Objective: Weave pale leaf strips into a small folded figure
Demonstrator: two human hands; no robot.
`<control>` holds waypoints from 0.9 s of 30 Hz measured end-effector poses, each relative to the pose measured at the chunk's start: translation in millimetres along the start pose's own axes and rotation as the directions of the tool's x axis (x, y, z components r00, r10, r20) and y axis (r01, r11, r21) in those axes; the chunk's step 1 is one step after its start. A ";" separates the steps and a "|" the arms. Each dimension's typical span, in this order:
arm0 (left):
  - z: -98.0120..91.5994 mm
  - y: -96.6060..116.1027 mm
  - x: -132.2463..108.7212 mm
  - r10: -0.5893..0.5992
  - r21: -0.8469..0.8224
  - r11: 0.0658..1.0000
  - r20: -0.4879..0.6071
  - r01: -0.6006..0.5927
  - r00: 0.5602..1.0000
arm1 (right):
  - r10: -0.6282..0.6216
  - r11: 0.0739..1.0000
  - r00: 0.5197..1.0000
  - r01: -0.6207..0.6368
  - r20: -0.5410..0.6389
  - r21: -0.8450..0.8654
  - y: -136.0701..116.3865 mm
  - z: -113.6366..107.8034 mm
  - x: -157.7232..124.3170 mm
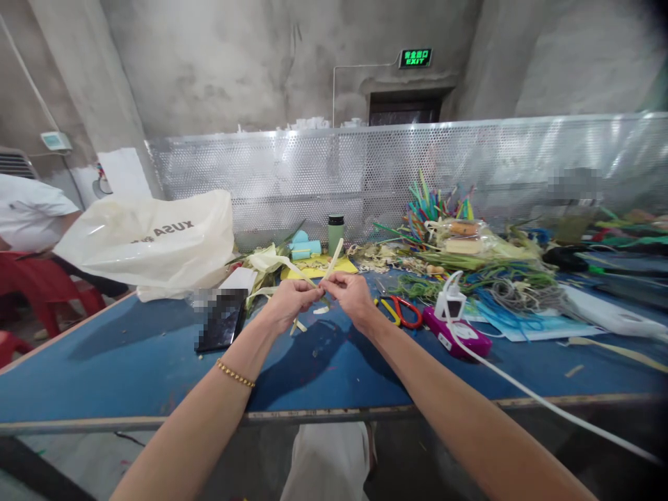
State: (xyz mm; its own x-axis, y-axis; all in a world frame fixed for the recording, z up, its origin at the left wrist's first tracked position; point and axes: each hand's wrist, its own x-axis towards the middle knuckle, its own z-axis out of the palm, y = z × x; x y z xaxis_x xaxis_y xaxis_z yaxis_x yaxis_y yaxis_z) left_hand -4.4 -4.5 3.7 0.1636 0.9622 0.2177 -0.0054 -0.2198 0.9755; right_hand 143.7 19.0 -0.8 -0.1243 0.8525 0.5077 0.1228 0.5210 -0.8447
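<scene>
My left hand (293, 300) and my right hand (351, 295) meet above the blue table, thumbs and fingers pinched close together. Between them they hold pale, flat strips of dried plant leaf (335, 257); one end sticks up past the fingertips and another bends off to the left. Short ends of strip hang below my left hand. Where the strips cross is mostly covered by my fingers. On the table beyond the hands lies a heap of pale dried husk (266, 259). Just right of my right hand rest scissors (408, 313) with red and yellow handles.
A dark phone (223, 327) and a large white plastic bag (156, 240) are on the left. A purple power strip (459, 334) with a white cable sits right. Behind stand a green bottle (336, 236), coloured stems (435, 202) and cord bundles (501, 285). A person in white sits far left.
</scene>
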 end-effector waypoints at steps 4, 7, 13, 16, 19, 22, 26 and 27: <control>-1.0 -0.9 0.2 0.021 0.055 0.998 0.002 -0.021 1.000 | 0.008 1.000 1.000 -0.008 -0.002 -0.003 2.7 -0.4 1.4; -0.2 0.4 -0.5 0.021 0.084 0.996 0.000 -0.021 1.000 | 0.029 0.999 0.999 -0.029 -0.019 -0.023 4.2 -0.6 2.0; 2.5 2.1 -1.8 0.026 0.115 0.993 -0.005 -0.025 1.000 | 0.059 0.998 0.998 -0.059 -0.024 -0.018 6.7 -0.4 2.1; 3.1 2.1 -1.8 0.028 0.123 0.992 -0.020 -0.025 0.999 | 0.023 0.984 0.999 -0.029 -0.038 -0.176 1.6 -4.3 1.1; 3.8 2.1 -1.8 0.041 0.144 0.989 -0.045 -0.034 0.998 | -0.178 0.870 0.972 0.084 -0.150 -0.485 -6.8 -9.7 -0.4; 4.8 -0.4 -1.5 0.073 0.174 0.983 -0.043 -0.064 0.996 | -0.330 0.790 0.939 0.218 -0.097 -0.574 -11.6 -12.0 -1.6; 6.0 -5.8 -0.9 0.101 0.200 0.974 0.028 -0.104 0.995 | -0.343 0.757 0.929 0.361 0.139 -0.545 -9.7 -10.1 -1.9; 6.1 -6.0 -1.1 0.099 0.210 0.972 0.040 -0.105 0.994 | -0.332 0.761 0.932 0.356 0.146 -0.542 -8.8 -9.7 -1.5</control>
State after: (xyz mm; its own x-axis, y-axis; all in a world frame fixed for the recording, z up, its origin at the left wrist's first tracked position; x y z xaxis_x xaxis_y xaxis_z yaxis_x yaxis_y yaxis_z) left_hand 1.5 -5.2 -2.6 0.2013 0.9286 0.3116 0.1850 -0.3484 0.9189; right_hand 152.4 13.5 7.5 -0.3006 0.6154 0.7287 0.5828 0.7233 -0.3704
